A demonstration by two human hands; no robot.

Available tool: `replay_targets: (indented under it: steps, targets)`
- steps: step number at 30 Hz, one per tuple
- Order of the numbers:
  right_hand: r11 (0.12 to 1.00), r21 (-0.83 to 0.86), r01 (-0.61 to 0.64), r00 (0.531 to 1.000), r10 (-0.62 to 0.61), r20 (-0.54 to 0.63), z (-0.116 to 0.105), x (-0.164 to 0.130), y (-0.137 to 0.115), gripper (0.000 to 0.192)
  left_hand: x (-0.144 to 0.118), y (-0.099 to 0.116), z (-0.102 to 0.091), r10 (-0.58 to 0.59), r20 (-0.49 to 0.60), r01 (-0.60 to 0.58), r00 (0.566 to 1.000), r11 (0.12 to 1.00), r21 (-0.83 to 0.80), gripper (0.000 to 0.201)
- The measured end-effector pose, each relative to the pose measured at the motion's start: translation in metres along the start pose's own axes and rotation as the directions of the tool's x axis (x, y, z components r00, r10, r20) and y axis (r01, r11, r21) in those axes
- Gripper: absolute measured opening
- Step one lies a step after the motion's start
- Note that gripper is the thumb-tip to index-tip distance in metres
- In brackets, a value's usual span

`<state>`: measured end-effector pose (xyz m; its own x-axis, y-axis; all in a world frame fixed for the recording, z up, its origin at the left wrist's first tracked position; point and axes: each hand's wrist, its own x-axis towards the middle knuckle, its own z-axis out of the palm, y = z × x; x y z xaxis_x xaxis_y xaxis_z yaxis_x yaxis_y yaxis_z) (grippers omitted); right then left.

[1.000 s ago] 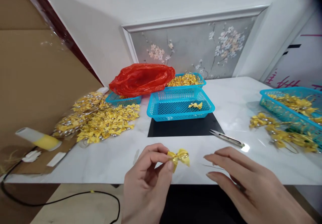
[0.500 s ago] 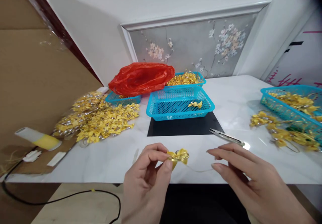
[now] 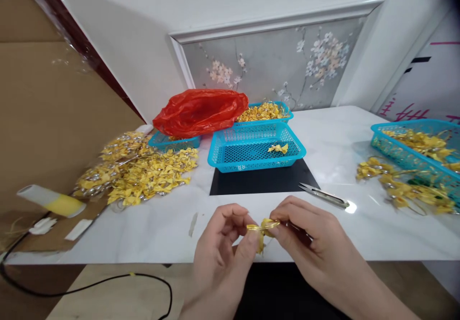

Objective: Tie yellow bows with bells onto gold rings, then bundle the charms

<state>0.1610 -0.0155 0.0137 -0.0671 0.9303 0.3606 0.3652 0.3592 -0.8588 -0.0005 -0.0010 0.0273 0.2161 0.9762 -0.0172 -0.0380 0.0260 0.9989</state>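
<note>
Two bare hands, near edge of view, no gloves.

Left hand (image 3: 219, 257) & right hand (image 3: 316, 248): both uncovered, no rings, no watch, no bracelet visible. Nails short, plain, no polish seen; thumbnail on left hand shows clearly, a couple of nails on right hand's fingers (image 3: 287, 214) too. Wrists and forearms bare to the bottom of the frame, so no sleeve or cuff in view on either side. Left forearm leaves the frame bottom centre-left, right forearm bottom right. Rest of the person's body out of view; dark area below, between the arms, too unclear to tell if it's clothing.
</note>
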Motion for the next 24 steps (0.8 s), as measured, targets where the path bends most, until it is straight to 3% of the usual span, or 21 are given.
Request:
replay_targets:
  steps: [5,8,11,13,15,18,20,24]
  targets:
    - [1.000,0.003,-0.007,1.000,0.007,-0.019,0.000,0.002,-0.002,0.020,0.004,-0.003,0.001,-0.025,0.001,0.025,1.000,0.997,-0.068,0.012]
    - [0.997,0.044,-0.058,0.998,0.057,0.006,0.000,0.003,-0.002,0.022,0.003,-0.007,0.000,0.024,0.046,-0.021,0.999,0.998,-0.057,0.016]
    - [0.973,0.139,-0.187,0.979,0.172,0.110,-0.001,0.005,-0.001,0.025,-0.001,-0.010,-0.001,0.145,0.046,-0.146,0.988,0.989,0.013,0.030]
    - [0.941,0.207,-0.267,0.956,0.231,0.180,-0.003,0.006,0.000,0.026,-0.003,-0.009,-0.002,0.283,0.040,-0.286,0.958,0.950,0.123,0.036]
    - [0.914,0.250,-0.318,0.937,0.263,0.230,-0.004,0.007,0.000,0.025,-0.003,-0.006,-0.005,0.399,0.133,-0.420,0.907,0.878,0.228,0.040]
    - [0.907,0.264,-0.328,0.933,0.267,0.242,-0.004,0.007,0.000,0.027,0.002,0.001,-0.010,0.387,0.326,-0.481,0.862,0.828,0.289,0.040]
    - [0.926,0.245,-0.289,0.947,0.238,0.218,-0.005,0.006,0.000,0.029,0.004,0.004,-0.012,0.325,0.297,-0.412,0.898,0.859,0.304,0.033]
    - [0.976,0.145,-0.164,0.984,0.152,0.094,-0.010,0.001,-0.001,0.022,0.002,0.005,-0.008,0.228,0.092,-0.245,0.969,0.927,0.284,0.020]
